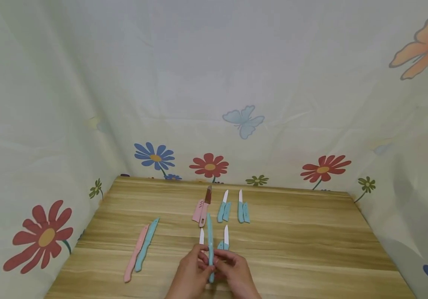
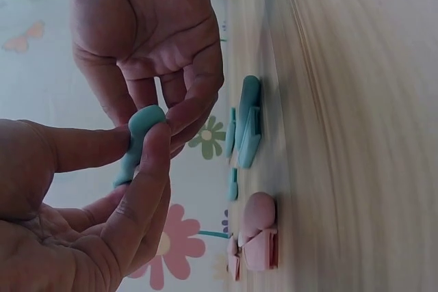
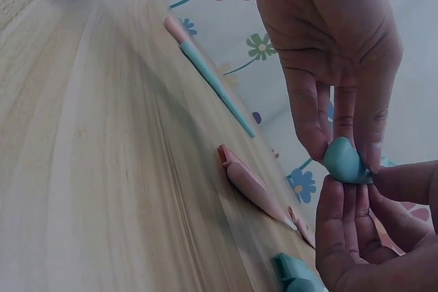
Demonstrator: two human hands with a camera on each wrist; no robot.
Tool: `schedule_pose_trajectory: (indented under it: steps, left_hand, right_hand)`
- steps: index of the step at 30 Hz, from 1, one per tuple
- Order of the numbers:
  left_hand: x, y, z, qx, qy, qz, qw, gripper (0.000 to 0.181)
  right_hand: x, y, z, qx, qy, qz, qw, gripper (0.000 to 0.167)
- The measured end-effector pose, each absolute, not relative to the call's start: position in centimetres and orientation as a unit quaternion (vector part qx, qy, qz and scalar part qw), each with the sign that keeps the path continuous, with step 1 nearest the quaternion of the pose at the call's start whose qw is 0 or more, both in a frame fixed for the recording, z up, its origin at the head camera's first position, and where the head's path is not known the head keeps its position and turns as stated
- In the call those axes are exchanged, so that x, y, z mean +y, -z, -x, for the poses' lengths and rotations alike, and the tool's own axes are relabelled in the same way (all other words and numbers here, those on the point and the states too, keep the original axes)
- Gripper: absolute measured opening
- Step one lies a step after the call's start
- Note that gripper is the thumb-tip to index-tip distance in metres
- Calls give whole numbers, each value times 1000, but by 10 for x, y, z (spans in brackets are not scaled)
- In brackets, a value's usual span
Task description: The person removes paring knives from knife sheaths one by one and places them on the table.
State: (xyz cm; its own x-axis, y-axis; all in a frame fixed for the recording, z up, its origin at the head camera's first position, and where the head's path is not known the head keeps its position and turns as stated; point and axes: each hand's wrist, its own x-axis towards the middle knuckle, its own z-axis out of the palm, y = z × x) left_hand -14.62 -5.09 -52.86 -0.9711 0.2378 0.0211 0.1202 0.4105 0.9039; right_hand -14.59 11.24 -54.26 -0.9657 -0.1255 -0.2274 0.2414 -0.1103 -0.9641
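Facing two sheathed knives (image 1: 146, 247) at left plus five bare-bladed knives (image 1: 240, 211), three teal and two pink. Holding one teal covered knife (image 1: 210, 234) above the table (image 1: 303, 253), pinching it between thumbs and fingertips of left hand (image 1: 192, 269) and right hand (image 1: 236, 272), pointing it out past the fingers.

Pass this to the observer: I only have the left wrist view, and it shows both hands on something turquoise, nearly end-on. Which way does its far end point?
Observer: The head view shows its whole length: the turquoise knife points away from the person, toward the far edge of the table.
Operator: Got it. Anything over on the left of the table that I'm missing?
Observer: Yes, a pink knife and a second turquoise one lie side by side there.
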Motion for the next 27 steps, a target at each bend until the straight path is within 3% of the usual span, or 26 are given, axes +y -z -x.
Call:
schedule_pose_trajectory:
  steps: [14, 27]
  left_hand:
    - [-36, 528, 149, 827, -545, -119, 75, 39]
    - [-26, 531, 152, 789, -591, -111, 123, 40]
  right_hand:
    - [129, 542, 142, 675, 728, -68, 101, 42]
    - [143, 541, 137, 662, 739, -81, 95, 44]
